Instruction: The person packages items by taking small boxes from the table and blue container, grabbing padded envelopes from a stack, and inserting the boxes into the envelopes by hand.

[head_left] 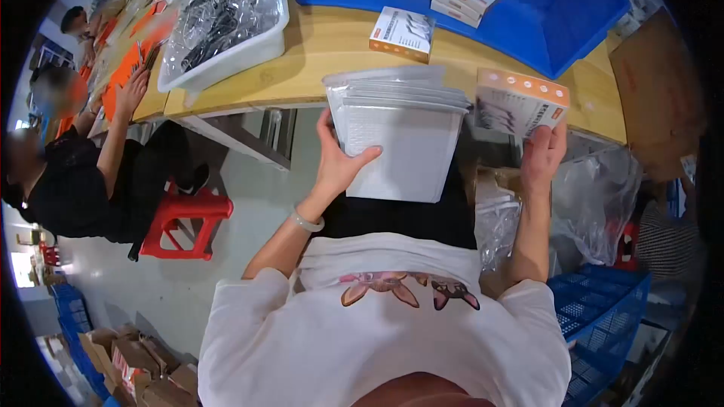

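Observation:
My left hand (343,162) is wrapped round the left side of a stack of white padded sleeves (407,147), its thumb lying on the top one. The stack is tilted at the table's front edge, above my lap. To its right, my right hand (543,154) grips an orange and white printed box (520,102) by its lower right corner. The box and the stack are close together. On the wooden table behind them lies another orange and white box (401,34).
A blue bin (558,11) with several boxes stands at the back right. At the back left is a white tub (260,49) of bagged black items. A person (83,173) sits at the left beside a red stool (185,218). Blue crates (603,309) stand low right.

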A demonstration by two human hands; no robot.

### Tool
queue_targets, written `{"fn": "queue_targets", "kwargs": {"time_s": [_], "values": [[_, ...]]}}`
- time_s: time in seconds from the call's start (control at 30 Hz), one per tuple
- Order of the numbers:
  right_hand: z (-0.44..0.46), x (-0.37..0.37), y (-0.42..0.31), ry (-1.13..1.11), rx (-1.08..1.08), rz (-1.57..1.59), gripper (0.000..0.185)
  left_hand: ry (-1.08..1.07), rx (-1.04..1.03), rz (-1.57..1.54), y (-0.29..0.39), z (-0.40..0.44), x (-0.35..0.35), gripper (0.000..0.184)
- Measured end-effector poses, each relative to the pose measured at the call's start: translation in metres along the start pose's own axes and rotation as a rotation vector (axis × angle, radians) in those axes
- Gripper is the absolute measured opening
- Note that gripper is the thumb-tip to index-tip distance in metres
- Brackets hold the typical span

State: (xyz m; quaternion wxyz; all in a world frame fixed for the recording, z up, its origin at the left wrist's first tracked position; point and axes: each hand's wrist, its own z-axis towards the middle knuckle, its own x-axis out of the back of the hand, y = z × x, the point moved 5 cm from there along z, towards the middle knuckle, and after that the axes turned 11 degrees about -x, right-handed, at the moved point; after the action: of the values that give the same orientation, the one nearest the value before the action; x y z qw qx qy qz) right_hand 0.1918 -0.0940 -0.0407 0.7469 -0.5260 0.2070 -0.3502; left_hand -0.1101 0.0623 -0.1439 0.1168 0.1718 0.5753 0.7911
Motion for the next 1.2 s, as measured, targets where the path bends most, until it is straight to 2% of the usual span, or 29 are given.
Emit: {"fn": "queue_targets", "kwargs": {"time_s": [0.03,0.1,0.23,0.33,0.4,0.43,0.47,0.5,0.53,0.57,0.6,0.67,0.73,0.8,0.83,0.9,0.93,0.97,1.03,1.07,1.17,1.2], "values": [[-0.005,-0.009,-0.005,-0.058,0.007,0.074,0.025,0.177,-0.246,0.108,0.019,0.000,0.010,0.058],[-0.011,-0.024,-0.015,-0.177,0.032,0.121,0.025,0.347,-0.500,0.219,0.051,0.003,0.020,0.051],[-0.015,-0.072,-0.040,-0.337,0.039,-0.061,0.026,-0.132,-0.871,1.039,0.095,0.028,-0.008,0.031],[-0.007,-0.090,-0.034,-0.425,0.052,-0.014,0.028,-0.209,-0.930,0.964,0.092,0.041,-0.012,0.021],[-0.003,-0.088,-0.036,-0.321,0.127,-0.277,0.032,-0.132,-1.063,0.723,0.107,0.030,-0.017,0.025],[-0.003,-0.082,-0.030,-0.358,0.043,-0.209,0.035,-0.081,-0.736,0.339,0.097,0.032,-0.015,0.029],[-0.004,-0.076,-0.045,-0.395,0.105,-0.274,0.035,-0.045,-0.982,0.522,0.106,0.017,-0.019,0.034],[-0.009,-0.069,-0.051,-0.331,0.156,-0.287,0.037,-0.042,-0.993,0.406,0.114,0.008,-0.015,0.038],[-0.010,-0.059,-0.053,-0.352,0.119,-0.290,0.038,-0.045,-1.001,0.279,0.121,-0.001,-0.017,0.042],[-0.010,-0.050,-0.050,-0.424,0.147,-0.342,0.036,-0.141,-0.858,-0.046,0.105,-0.001,-0.023,0.052],[-0.016,-0.048,-0.060,-0.472,0.175,-0.375,0.035,-0.167,-0.535,-0.367,0.105,-0.005,-0.026,0.054],[-0.026,-0.055,-0.066,-0.540,0.210,-0.402,0.034,-0.159,-0.205,-0.678,0.100,-0.004,-0.027,0.056],[-0.050,-0.056,-0.075,-0.624,0.360,-0.566,0.034,-0.245,-0.174,-0.085,0.094,-0.005,-0.034,0.057],[-0.052,-0.046,-0.072,-0.619,0.370,-0.560,0.035,0.048,-0.266,-0.225,0.086,-0.003,-0.040,0.036],[-0.053,-0.043,-0.074,-0.558,0.196,-0.430,0.033,0.010,-0.243,-0.257,0.086,-0.005,-0.039,0.036],[-0.049,-0.044,-0.089,-0.539,0.231,-0.484,0.030,-0.504,0.040,-0.322,0.077,-0.009,-0.046,0.018],[-0.050,-0.045,-0.097,-0.494,0.271,-0.555,0.028,-0.571,0.027,-0.325,0.080,-0.013,-0.050,0.020],[-0.050,-0.048,-0.108,-0.549,0.271,-0.618,0.027,-0.478,0.004,-0.285,0.091,-0.016,-0.050,0.028],[-0.059,-0.055,-0.113,-0.582,0.420,-0.884,0.024,-0.238,-0.068,-0.192,0.102,-0.019,-0.051,0.034],[-0.072,-0.060,-0.113,-0.602,0.528,-0.890,0.024,-0.207,0.065,-0.160,0.094,-0.022,-0.052,0.037],[-0.089,-0.059,-0.095,-0.683,0.498,-0.937,0.032,-0.212,0.123,-0.356,0.078,-0.025,-0.060,0.033],[-0.080,-0.054,-0.086,-0.709,0.361,-0.997,0.033,-0.194,0.031,-0.304,0.075,-0.023,-0.061,0.023]]}}
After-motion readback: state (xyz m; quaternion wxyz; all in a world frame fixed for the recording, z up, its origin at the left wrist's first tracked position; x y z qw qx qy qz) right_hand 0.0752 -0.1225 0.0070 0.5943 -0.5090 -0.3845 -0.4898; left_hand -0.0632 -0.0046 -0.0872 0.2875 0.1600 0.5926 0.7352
